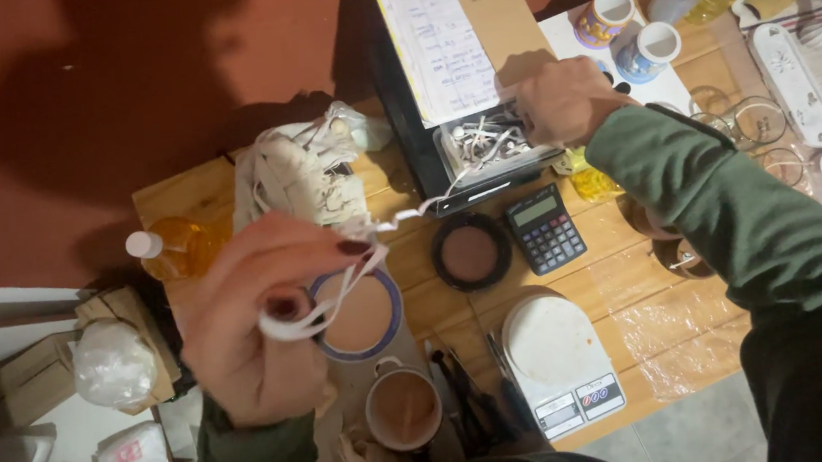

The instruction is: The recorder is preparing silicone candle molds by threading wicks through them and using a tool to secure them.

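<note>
Raised close to the camera, the left hand (249,322) pinches a bundle of thin white wicks (323,305) between fingers and thumb. Beyond it, the right hand (564,96) reaches into a clear plastic box of wicks (493,143), fingers curled; its grip is hidden. Trailing strands could snag and tip the round tins below on the wooden counter (638,289).

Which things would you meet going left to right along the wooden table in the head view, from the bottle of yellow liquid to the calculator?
Bottle of yellow liquid → blue-rimmed round dish → black round dish → calculator.
</note>
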